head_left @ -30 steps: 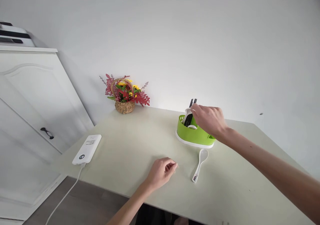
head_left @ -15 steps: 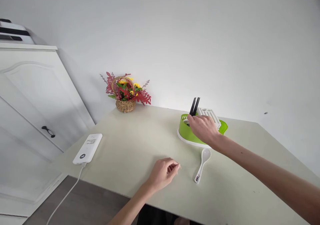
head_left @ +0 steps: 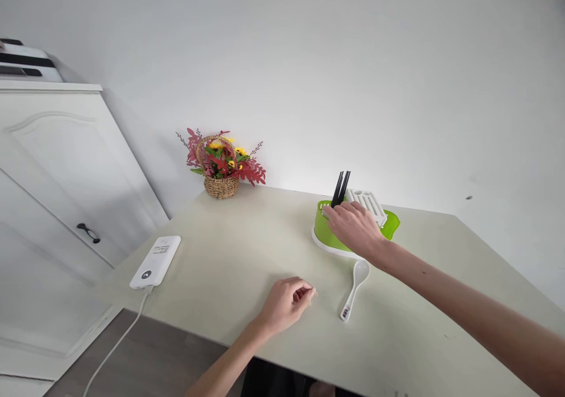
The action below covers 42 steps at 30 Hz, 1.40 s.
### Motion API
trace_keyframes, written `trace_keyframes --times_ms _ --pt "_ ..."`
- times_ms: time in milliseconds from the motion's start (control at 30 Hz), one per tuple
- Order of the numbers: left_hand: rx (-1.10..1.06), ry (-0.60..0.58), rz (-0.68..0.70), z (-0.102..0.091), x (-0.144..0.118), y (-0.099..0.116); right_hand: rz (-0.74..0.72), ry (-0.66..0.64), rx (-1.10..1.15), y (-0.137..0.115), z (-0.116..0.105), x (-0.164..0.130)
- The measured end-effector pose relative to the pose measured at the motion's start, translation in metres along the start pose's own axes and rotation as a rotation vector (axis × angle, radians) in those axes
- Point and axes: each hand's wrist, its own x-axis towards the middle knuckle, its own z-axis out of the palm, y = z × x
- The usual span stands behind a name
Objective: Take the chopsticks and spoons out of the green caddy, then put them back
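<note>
My right hand (head_left: 355, 226) is over the near side of a green utensil holder (head_left: 324, 229) with a white base. Its fingers are bent down into the rim, and whatever they grip is hidden. Black chopsticks (head_left: 341, 186) stand upright in the holder just behind the fingers. A white slotted rack (head_left: 368, 204) forms the holder's right part. In front of the holder a white spoon (head_left: 354, 290) lies on the table, bowl away from me. Left of the spoon, my left hand (head_left: 286, 304) rests on the tabletop with curled fingers and nothing visible in them.
A wicker basket of artificial flowers (head_left: 221, 170) stands at the back left by the wall. On the left edge lies a white power bank (head_left: 156, 260) with a cable (head_left: 117, 350) hanging off the table (head_left: 220, 250). A white cabinet (head_left: 57, 167) stands beyond.
My right hand has shifted slightly left along the holder's rim, its thumb now nearer the left side. The left hand stays almost where it was. The view has moved slightly.
</note>
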Motion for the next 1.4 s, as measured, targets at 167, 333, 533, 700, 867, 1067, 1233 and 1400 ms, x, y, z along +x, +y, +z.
trace_keyframes --times_ms 167,333,533,700,867,1067,1233,1400 --pt "0.006 -0.002 -0.012 0.000 0.000 0.000 -0.054 0.075 0.035 0.013 -0.011 -0.018" --pt "0.001 -0.009 -0.022 0.000 0.002 0.000 -0.216 0.260 0.149 0.039 -0.025 -0.057" --pt "0.000 -0.006 -0.042 0.000 0.004 -0.001 -0.055 -0.038 0.302 0.062 -0.014 -0.106" --pt "0.015 -0.002 -0.027 0.000 0.004 0.002 0.416 -0.461 0.703 0.053 0.026 -0.128" --pt "0.036 -0.009 -0.041 -0.001 0.003 0.005 0.626 -0.594 0.940 0.032 0.072 -0.129" --pt "-0.005 -0.021 -0.103 -0.003 0.007 0.009 0.647 -0.535 1.114 0.000 0.082 -0.111" --pt "-0.104 -0.086 -0.155 -0.005 0.018 0.036 0.520 -0.417 1.188 -0.029 0.041 -0.100" --pt "-0.124 -0.315 -0.102 -0.015 0.030 0.075 0.396 -0.253 1.328 -0.037 -0.010 -0.098"
